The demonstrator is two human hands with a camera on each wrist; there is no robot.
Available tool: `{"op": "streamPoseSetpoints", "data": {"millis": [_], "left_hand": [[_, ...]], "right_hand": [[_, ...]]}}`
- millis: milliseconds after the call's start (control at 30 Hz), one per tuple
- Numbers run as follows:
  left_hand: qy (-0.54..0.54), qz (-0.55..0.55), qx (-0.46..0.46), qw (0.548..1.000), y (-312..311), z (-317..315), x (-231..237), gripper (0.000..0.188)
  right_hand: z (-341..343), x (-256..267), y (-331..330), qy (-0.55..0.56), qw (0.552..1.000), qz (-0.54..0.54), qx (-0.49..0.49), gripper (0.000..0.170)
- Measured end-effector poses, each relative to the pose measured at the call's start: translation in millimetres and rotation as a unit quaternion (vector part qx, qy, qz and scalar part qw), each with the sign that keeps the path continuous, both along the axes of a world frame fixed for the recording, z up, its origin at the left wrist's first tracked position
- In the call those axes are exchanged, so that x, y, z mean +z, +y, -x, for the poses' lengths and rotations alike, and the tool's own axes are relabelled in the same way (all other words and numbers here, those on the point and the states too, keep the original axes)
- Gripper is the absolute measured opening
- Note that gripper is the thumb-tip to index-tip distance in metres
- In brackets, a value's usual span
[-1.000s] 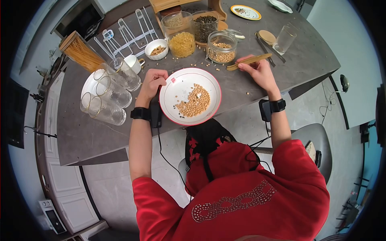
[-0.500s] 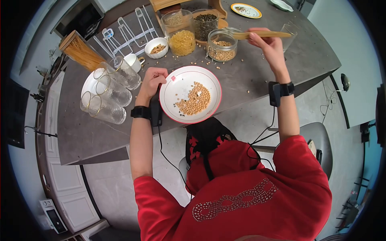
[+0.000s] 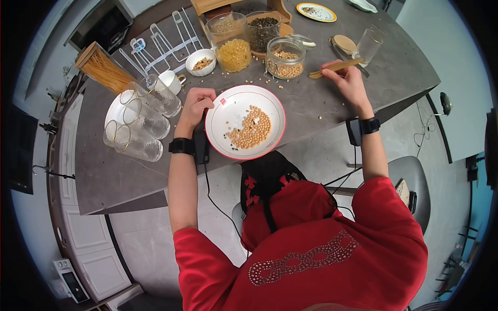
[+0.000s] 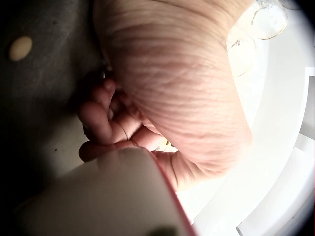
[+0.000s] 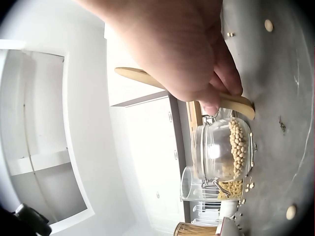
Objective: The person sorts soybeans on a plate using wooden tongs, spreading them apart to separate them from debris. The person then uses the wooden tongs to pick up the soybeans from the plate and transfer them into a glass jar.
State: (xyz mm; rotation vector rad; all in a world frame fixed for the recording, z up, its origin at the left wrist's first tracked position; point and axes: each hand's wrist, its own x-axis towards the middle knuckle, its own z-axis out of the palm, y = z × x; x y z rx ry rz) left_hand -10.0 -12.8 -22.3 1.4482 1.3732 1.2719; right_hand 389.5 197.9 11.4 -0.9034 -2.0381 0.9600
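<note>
My left hand (image 3: 198, 108) grips the left rim of a white plate (image 3: 218, 136) with a red edge. On the plate lies a heap of pale yellow dried beans (image 3: 251, 132), with a few dark seeds at its left side. Wooden tongs (image 3: 346, 64) are in my right hand (image 3: 350, 85), pinched between thumb and fingers. Their tip points left, low over the table beside a glass clip-top jar (image 3: 286, 58) part-filled with the same beans. In the right wrist view the tongs' tip (image 5: 244, 109) stands close to the jar (image 5: 216, 150), near the table surface.
Several ribbed glasses (image 3: 137, 142) lie at the left beside a jar of spaghetti (image 3: 104, 70). Behind the plate are a small white bowl (image 3: 200, 62), a pasta jar (image 3: 233, 54) and a dark-filled jar (image 3: 263, 33). A clear glass (image 3: 369, 46) stands right. Loose beans dot the table.
My right hand lifted the tongs from the table to the jar's mouth, then brought them back down to the jar's right. My left hand and the plate have stayed put.
</note>
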Motion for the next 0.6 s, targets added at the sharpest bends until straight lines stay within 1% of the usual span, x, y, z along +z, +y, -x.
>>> {"op": "streamPoseSetpoints", "data": {"millis": [67, 100, 133, 200, 233, 267, 333, 367, 400, 467, 500, 567, 600], "left_hand": [[0.003, -0.002, -0.001, 1.000, -1.0, 0.8, 0.6, 0.011], [0.005, -0.004, -0.002, 1.000, 0.2, 1.4, 1.5, 0.011], [0.008, -0.006, -0.003, 1.000, 1.9, 2.7, 2.4, 0.011], [0.014, 0.008, 0.011, 1.000, 0.6, 2.8, -0.8, 0.012], [0.011, 0.012, 0.010, 1.000, -2.6, -0.3, -1.3, 0.012], [0.010, 0.014, 0.009, 1.000, -3.5, -1.1, 0.7, 0.011], [0.006, 0.007, 0.013, 1.000, 0.0, 0.1, 2.1, 0.011], [0.005, -0.005, 0.004, 1.000, 1.4, 1.3, 0.1, 0.011], [0.005, -0.015, -0.004, 1.000, 0.9, 3.4, -2.0, 0.011], [0.004, -0.012, -0.003, 1.000, -0.1, 5.2, -1.1, 0.011], [0.004, -0.008, -0.009, 1.000, 0.9, 3.1, -0.7, 0.011], [0.003, 0.002, -0.010, 1.000, 0.1, 1.4, -0.6, 0.011], [0.005, 0.006, -0.003, 1.000, 0.3, 2.3, 0.2, 0.011]], "right_hand": [[6.2, 8.8, 7.6, 0.093, 0.996, 0.005, 0.006, 0.020], [12.2, 17.8, 10.0, 0.159, 0.987, 0.002, 0.023, 0.021], [22.8, 29.7, 9.0, 0.161, 0.987, 0.001, 0.022, 0.021], [45.4, 49.9, 2.2, 0.243, 0.968, -0.049, 0.048, 0.023], [51.6, 57.0, -2.2, 0.176, 0.980, -0.070, 0.067, 0.028], [47.7, 55.8, -3.3, 0.174, 0.980, -0.069, 0.067, 0.028], [35.5, 58.8, -1.2, 0.209, 0.973, 0.002, 0.096, 0.029], [21.1, 54.6, -1.0, 0.208, 0.975, 0.028, 0.079, 0.027], [3.6, 47.0, 0.2, 0.205, 0.975, 0.027, 0.086, 0.027], [-28.4, 29.8, -4.5, 0.047, 0.983, 0.081, 0.158, 0.024], [-34.9, 25.1, -14.0, 0.046, 0.983, 0.084, 0.154, 0.024], [-48.9, 17.3, -30.6, 0.005, 0.965, 0.151, 0.215, 0.022], [-52.5, 15.3, -35.1, 0.006, 0.966, 0.151, 0.212, 0.022]]}}
